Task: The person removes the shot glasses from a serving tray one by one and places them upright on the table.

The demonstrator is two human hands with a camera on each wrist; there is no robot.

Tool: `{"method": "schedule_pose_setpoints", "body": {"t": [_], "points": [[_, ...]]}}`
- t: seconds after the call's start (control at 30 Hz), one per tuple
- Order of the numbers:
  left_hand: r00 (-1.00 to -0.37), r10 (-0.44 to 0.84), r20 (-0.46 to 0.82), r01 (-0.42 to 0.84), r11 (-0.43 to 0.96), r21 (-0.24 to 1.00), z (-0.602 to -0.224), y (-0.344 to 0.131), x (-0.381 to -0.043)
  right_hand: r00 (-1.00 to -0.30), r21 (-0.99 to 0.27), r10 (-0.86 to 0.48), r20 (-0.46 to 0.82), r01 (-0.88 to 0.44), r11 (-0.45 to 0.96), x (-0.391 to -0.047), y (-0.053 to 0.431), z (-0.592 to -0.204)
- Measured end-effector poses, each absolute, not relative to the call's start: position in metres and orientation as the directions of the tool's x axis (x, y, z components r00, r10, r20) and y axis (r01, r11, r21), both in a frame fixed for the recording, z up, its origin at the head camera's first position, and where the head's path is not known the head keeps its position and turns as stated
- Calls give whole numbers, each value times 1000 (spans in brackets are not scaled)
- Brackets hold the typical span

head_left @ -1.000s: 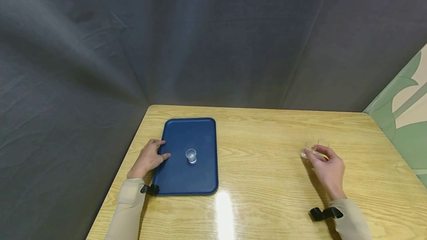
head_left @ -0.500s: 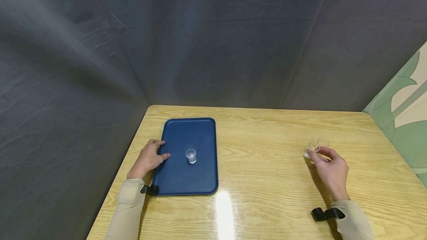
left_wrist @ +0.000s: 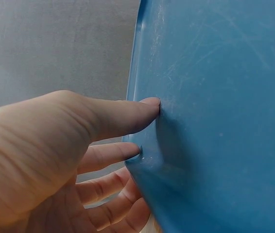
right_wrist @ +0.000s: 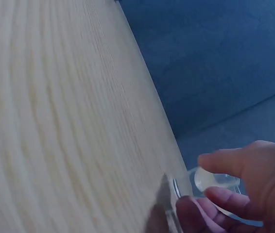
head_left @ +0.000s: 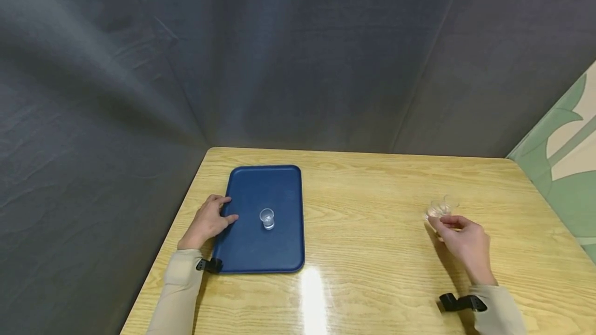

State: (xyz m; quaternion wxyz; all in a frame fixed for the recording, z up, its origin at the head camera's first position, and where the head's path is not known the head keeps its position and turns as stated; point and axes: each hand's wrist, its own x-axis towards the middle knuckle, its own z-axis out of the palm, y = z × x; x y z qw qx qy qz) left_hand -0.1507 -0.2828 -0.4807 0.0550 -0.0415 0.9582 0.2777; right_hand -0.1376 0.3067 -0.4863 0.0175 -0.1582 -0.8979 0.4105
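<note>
At the table's left, a dark blue tray (head_left: 257,252) carries one small clear glass (head_left: 267,218) standing near its middle. My left hand (head_left: 208,222) rests at its left edge. In the left wrist view the thumb (left_wrist: 142,112) lies over the rim and the index fingertip touches the rim; the other fingers bend outside it. Far to the right, my right hand (head_left: 461,239) pinches a small clear glass (head_left: 436,209) low down, between thumb and fingers. A second clear glass (head_left: 451,201) stands just behind it. Fingers partly hide both glasses (right_wrist: 215,179) in the right wrist view.
The light wooden table (head_left: 363,211) carries the tray and glasses, with a bright light reflection near the front. A dark cloth (head_left: 316,66) hangs behind and at the left. A green and cream patterned panel (head_left: 568,169) stands at the right.
My right hand has shifted slightly right and toward me, its fingertips now lower against the front glass. That glass has moved slightly right. My left hand and the tray look unmoved.
</note>
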Motion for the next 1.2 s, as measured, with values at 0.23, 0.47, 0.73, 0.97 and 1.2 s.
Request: {"method": "schedule_pose_setpoints", "body": {"t": [0.23, 0.47, 0.73, 0.97, 1.2], "points": [[-991, -41, -126, -103, 839, 534, -480, -283, -150, -975, -789, 159, -156, 220, 574, -137, 283, -486], [-991, -42, -130, -105, 842, 530, -479, -282, -150, -985, -878, -20, -173, 145, 457, -141, 239, -496], [-990, -49, -135, -114, 839, 532, -479, -281, -151, -976, -917, -132, -170, 108, 384, -143, 199, -497], [-989, -53, -137, -118, 839, 531, -481, -281, -151, -965, -928, -209, -156, 71, 366, -146, 166, -494], [-990, -53, -128, -113, 842, 528, -481, -281, -151, -948, -948, -300, -108, 7, 319, -150, 125, -485]]}}
